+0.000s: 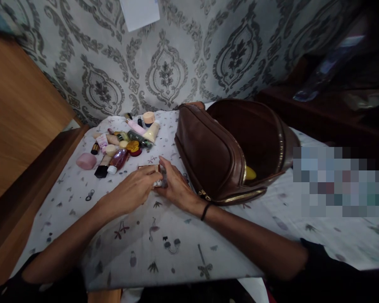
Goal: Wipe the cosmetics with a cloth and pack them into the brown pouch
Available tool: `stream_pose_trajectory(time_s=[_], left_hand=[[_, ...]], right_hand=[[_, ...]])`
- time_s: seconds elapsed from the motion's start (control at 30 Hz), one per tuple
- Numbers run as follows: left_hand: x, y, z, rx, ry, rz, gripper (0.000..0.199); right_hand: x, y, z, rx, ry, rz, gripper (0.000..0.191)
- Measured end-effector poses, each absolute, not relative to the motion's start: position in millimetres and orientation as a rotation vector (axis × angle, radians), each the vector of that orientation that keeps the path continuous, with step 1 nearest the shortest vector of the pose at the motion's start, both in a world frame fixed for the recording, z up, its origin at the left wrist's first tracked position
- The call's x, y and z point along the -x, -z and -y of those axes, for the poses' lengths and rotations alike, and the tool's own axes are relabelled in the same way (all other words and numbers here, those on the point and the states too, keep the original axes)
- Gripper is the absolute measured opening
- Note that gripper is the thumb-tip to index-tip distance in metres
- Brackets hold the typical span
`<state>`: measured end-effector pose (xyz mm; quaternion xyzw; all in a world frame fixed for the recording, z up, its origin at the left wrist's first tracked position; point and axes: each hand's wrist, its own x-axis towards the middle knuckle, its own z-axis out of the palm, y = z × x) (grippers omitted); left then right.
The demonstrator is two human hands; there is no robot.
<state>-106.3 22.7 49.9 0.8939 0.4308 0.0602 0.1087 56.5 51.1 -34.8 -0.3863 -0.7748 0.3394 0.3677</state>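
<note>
My left hand (138, 185) and my right hand (178, 191) meet over the cloth, to the left of a brown leather bag. Between them is a small flat box (152, 167) with a reddish-brown edge, mostly covered by my fingers. The fingers of my left hand curl over it, with something whitish (158, 183) under their tips. My right hand cups its right side, thumb low and fingers pointing up and away. What exactly lies inside the grip is hidden. A dark band circles my right wrist.
The brown bag (205, 147) lies unzipped, a yellow thing (250, 173) inside. Beyond my left hand sits a pile of cosmetics: a purple-red bottle (119, 158), a cream tube (152, 132), a pink sponge (86, 160). A wooden panel (25, 92) borders the left; patterned wall behind.
</note>
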Motion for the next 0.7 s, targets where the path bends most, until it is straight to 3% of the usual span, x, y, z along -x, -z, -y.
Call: stream_pose_trajectory(time_s=[0.5,0.7], left_hand=[[139.7,-46.4,-6.9,-2.486,-0.353,-1.393,0.041],[162.3,-46.2,-7.6,-2.393,-0.403,-1.409,0.033]], right_hand=[[-54.1,27.8,-51.9,1.097,-0.895,2.059,0.086],[-55.2,31.5,-51.9,1.062,-0.894,2.038,0.085]])
